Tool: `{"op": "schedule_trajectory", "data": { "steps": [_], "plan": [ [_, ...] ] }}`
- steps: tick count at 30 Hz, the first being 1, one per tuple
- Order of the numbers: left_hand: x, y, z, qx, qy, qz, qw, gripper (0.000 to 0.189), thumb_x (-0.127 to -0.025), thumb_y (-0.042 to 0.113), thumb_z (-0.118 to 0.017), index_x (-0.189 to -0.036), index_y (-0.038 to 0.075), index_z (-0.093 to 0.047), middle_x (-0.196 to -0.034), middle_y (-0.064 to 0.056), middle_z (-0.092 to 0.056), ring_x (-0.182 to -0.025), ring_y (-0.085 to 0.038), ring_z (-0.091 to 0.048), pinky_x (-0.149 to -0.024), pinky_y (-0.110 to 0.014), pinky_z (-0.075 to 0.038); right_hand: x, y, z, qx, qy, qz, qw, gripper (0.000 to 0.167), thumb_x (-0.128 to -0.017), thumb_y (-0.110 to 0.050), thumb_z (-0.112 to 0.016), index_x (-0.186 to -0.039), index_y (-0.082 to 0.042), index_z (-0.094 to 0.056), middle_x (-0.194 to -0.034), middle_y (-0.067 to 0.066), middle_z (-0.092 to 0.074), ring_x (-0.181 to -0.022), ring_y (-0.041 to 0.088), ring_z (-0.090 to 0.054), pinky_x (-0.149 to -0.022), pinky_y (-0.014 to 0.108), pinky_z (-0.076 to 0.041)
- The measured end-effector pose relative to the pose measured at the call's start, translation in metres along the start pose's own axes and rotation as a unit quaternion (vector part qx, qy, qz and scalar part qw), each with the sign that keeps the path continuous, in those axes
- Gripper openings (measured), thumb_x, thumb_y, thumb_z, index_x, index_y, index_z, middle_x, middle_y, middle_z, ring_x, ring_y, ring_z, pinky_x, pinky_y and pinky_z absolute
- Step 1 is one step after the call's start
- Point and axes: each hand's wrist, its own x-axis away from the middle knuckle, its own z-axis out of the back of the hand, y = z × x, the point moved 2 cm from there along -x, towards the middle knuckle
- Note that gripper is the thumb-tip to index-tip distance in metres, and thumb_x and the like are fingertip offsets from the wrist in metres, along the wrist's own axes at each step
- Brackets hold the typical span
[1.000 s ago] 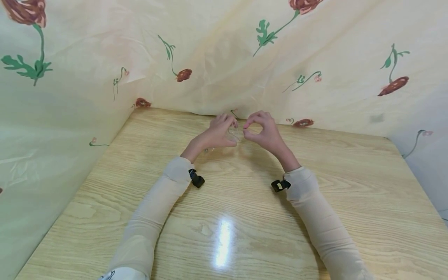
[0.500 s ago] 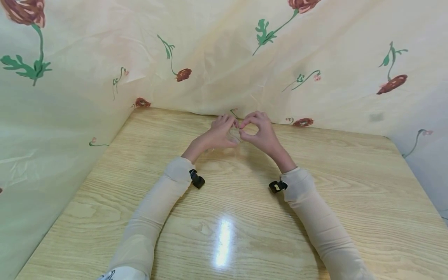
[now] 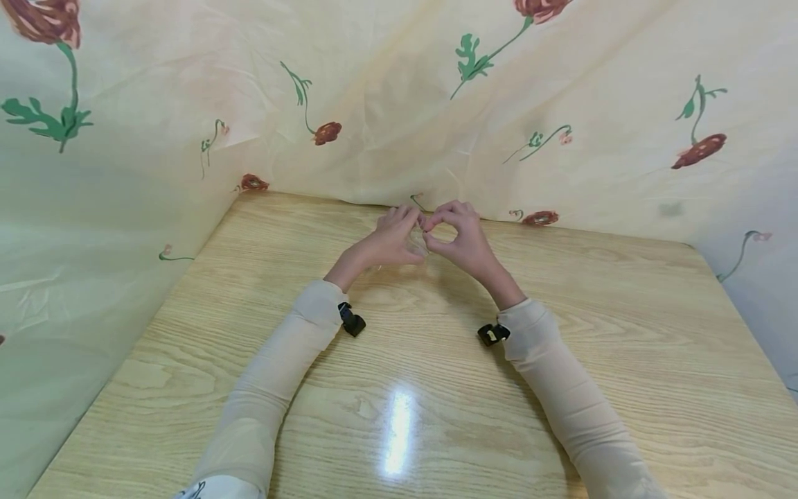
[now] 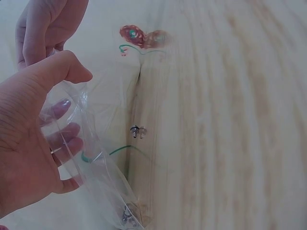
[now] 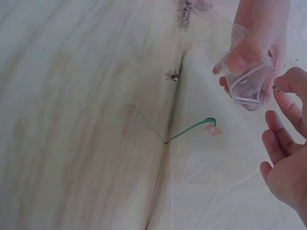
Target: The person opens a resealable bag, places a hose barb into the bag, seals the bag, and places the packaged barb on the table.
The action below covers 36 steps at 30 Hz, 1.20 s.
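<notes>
My left hand (image 3: 393,239) holds a clear plastic zip bag (image 5: 249,84), its thumb and fingers spread around the mouth. Several small metal fittings (image 4: 126,214), perhaps screws, show through the far end of the bag in the left wrist view. Close to the bag's mouth, my right hand (image 3: 463,239) pinches a tiny metal piece (image 5: 276,88) between thumb and forefinger; its exact kind is too small to tell. One small screw-like metal fitting with a dark ring (image 4: 135,130) stands on the table below the hands, beside its own reflection.
The glossy wooden table (image 3: 399,360) reaches back to a flower-printed cloth (image 3: 386,97), which hangs along the rear and left side. Black straps with mounts (image 3: 352,320) sit on both wrists over beige sleeves (image 3: 274,388).
My right hand has moved left toward the bag, so its pinching fingertips are now at the mouth. The left hand has barely shifted.
</notes>
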Motion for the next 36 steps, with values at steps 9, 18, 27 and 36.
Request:
{"op": "schedule_trajectory", "data": {
  "steps": [9, 18, 27, 36],
  "plan": [
    [-0.0018, 0.0007, 0.0004, -0.004, 0.003, 0.006, 1.0, 0.059, -0.087, 0.028, -0.078, -0.131, 0.012, -0.042, -0.129, -0.01, -0.041, -0.115, -0.028, -0.035, -0.101, -0.05, -0.028, -0.0013, 0.0037, -0.0008, -0.004, -0.001, 0.003, 1.0, 0.008, -0.084, -0.002, -0.076, -0.091, -0.002, -0.074, -0.108, 0.019, -0.064, -0.103, 0.037, -0.049, -0.093, 0.046, -0.033],
    [-0.0043, 0.0002, 0.0011, 0.001, 0.0, 0.011, 0.9999, 0.061, -0.087, 0.027, -0.078, -0.133, 0.011, -0.041, -0.132, -0.015, -0.041, -0.117, -0.03, -0.034, -0.103, -0.052, -0.028, -0.0029, 0.0052, 0.0004, -0.006, -0.004, 0.0, 1.0, 0.009, -0.084, -0.003, -0.078, -0.092, -0.002, -0.075, -0.109, 0.019, -0.064, -0.103, 0.037, -0.049, -0.094, 0.048, -0.031],
    [-0.0049, 0.0014, 0.0027, -0.008, 0.0, 0.017, 0.9998, 0.062, -0.087, 0.029, -0.078, -0.133, 0.011, -0.04, -0.133, -0.015, -0.041, -0.117, -0.029, -0.034, -0.102, -0.051, -0.03, -0.0037, 0.0039, 0.0015, -0.015, -0.004, 0.002, 0.9999, 0.008, -0.085, -0.002, -0.077, -0.093, -0.002, -0.075, -0.109, 0.019, -0.064, -0.103, 0.037, -0.049, -0.095, 0.049, -0.03],
    [-0.0035, -0.0002, 0.0036, 0.002, 0.004, 0.017, 0.9998, 0.061, -0.088, 0.027, -0.078, -0.134, 0.013, -0.041, -0.132, -0.012, -0.041, -0.121, -0.03, -0.035, -0.105, -0.052, -0.029, -0.004, 0.0062, 0.003, -0.015, -0.005, -0.01, 0.9998, 0.01, -0.085, -0.004, -0.077, -0.094, -0.002, -0.075, -0.11, 0.019, -0.065, -0.104, 0.036, -0.049, -0.097, 0.051, -0.03]
  ]
}}
